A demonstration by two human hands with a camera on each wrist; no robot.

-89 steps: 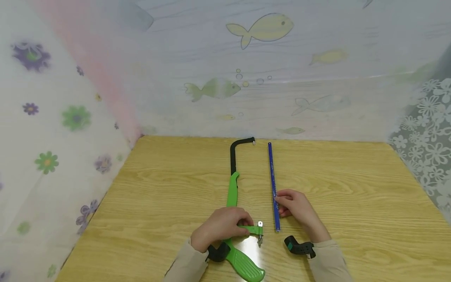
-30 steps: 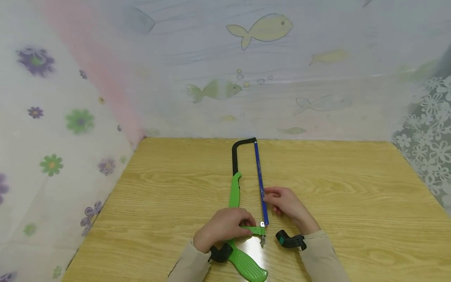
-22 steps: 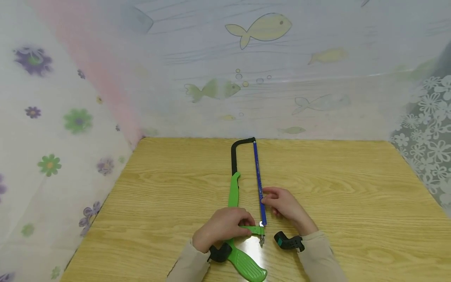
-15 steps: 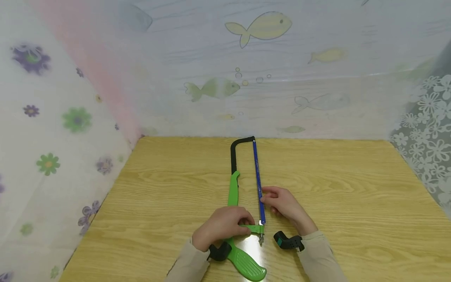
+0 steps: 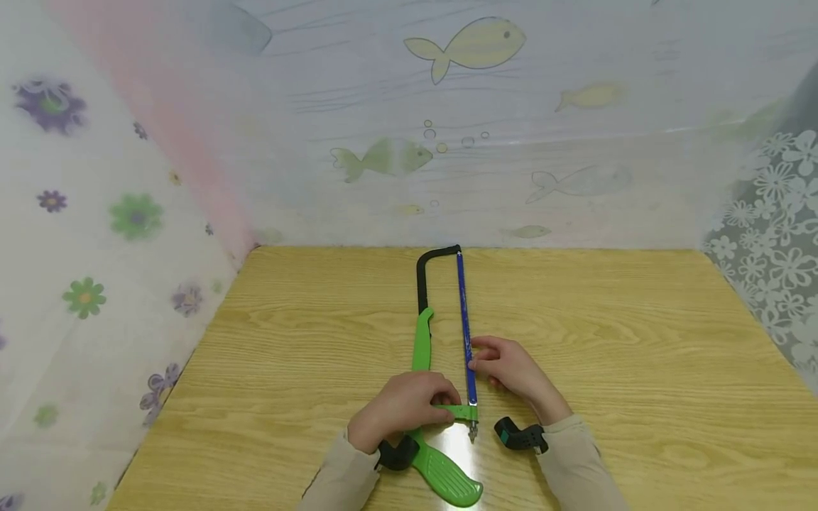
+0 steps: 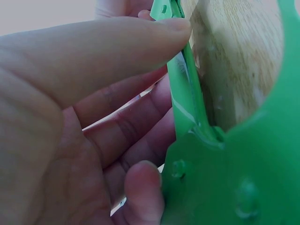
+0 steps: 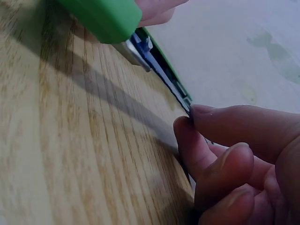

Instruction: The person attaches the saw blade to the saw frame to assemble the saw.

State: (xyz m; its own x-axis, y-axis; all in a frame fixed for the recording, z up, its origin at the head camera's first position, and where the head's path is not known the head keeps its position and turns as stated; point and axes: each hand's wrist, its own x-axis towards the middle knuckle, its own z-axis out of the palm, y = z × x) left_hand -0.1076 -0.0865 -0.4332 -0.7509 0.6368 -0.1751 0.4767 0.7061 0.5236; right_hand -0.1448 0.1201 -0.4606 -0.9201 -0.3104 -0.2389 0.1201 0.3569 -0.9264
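A hacksaw frame (image 5: pixel 422 348), green with a black bent front end, lies on the table. My left hand (image 5: pixel 409 403) grips its green lower arm between thumb and fingers, as the left wrist view also shows. A blue hacksaw blade (image 5: pixel 464 305) spans the frame's open side. Its far end meets the black tip, and its near end sits at the metal blade holder (image 5: pixel 473 410) above a wing nut (image 5: pixel 473 431). With thumb and forefinger my right hand (image 5: pixel 511 365) pinches the blade near its lower part. Whether the blade's holes sit on the pins is too small to tell.
The wood-grain table (image 5: pixel 613 333) extends to both sides. A wall covering with fish drawings (image 5: pixel 486 42) stands at its far edge, close to the saw's black tip. The ribbed green handle (image 5: pixel 450 479) points toward me. Black wrist cameras (image 5: pixel 519 434) sit on both wrists.
My right hand has moved left with the blade, from beside the frame to its open side. The blade's near end has come down onto the holder. My left hand keeps its grip.
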